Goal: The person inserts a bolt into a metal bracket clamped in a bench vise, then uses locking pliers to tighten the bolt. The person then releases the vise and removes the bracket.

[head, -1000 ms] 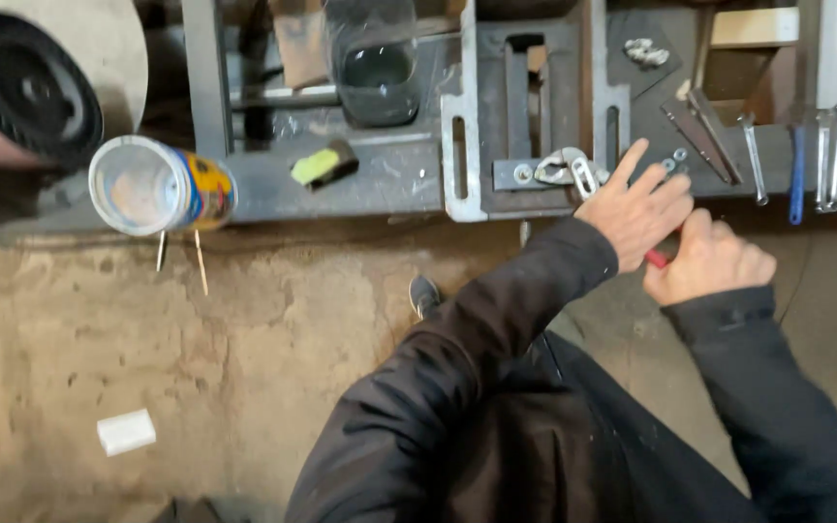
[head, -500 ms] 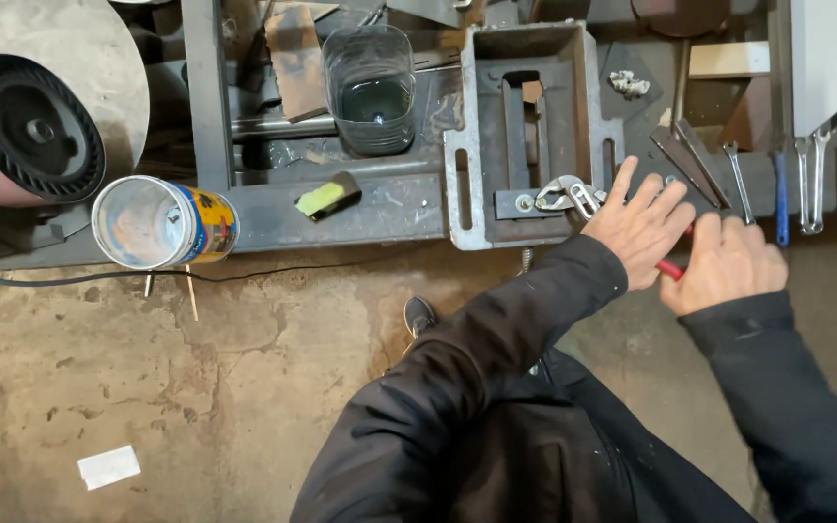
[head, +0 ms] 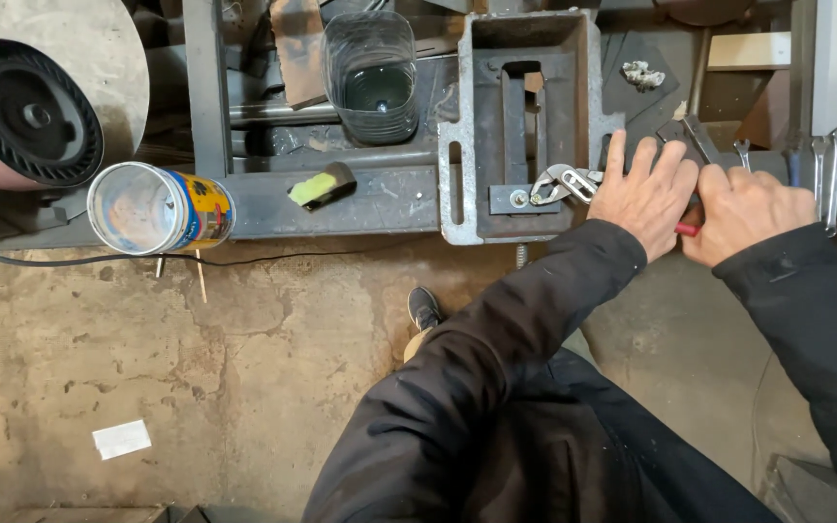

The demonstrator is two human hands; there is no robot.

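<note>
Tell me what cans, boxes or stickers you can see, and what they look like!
Tin can: lying on its side at the bench's left edge; round, with a yellow, blue and red label.
Clear plastic tub: upright on the bench, further back; see-through, dark inside.
Paper slip: flat on the concrete floor, lower left; small white rectangle.

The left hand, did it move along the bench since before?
No. The left hand rests flat beside the pliers at the grey metal frame, just as earlier; only the camera view shifted.

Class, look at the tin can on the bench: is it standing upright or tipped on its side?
Tipped: the tin can lies sideways, its round end facing the camera.
</note>
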